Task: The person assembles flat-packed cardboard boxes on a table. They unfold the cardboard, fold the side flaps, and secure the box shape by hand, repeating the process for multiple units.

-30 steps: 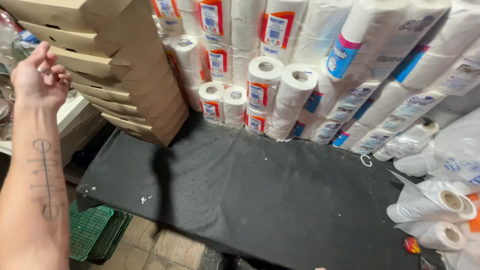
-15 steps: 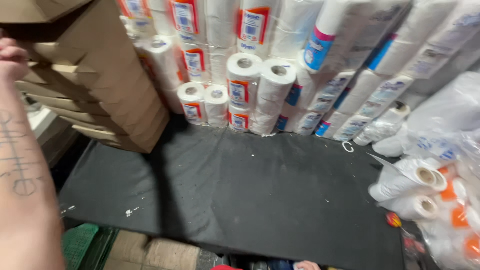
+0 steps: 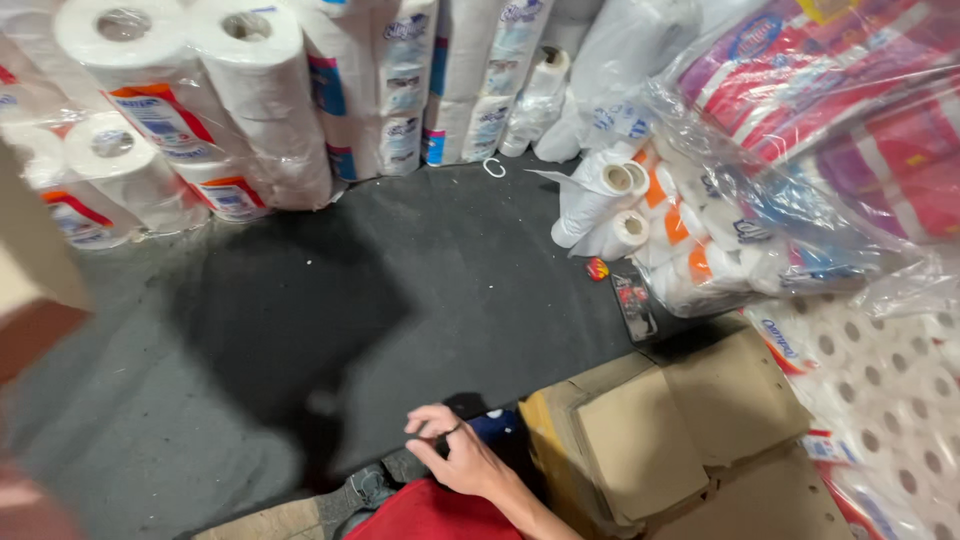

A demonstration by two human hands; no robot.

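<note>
beside the cardboard box (image 3: 690,440), a newly appeared right hand (image 3: 462,452), left arm gone

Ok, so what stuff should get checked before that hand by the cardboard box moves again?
1. Hand in view: ok. One hand shows at the bottom edge; which hand it is, cannot tell.
2. Other hand: not ok, out of view.
3. Grip: cannot tell. The fingers pinch something small and dark.
4. Cardboard box beside the hand: ok, flaps folded shut.
5. Black mat in front: ok, bare near the hand.
6. Loose wrapped rolls at the right: ok, lying apart from the hand.
</note>
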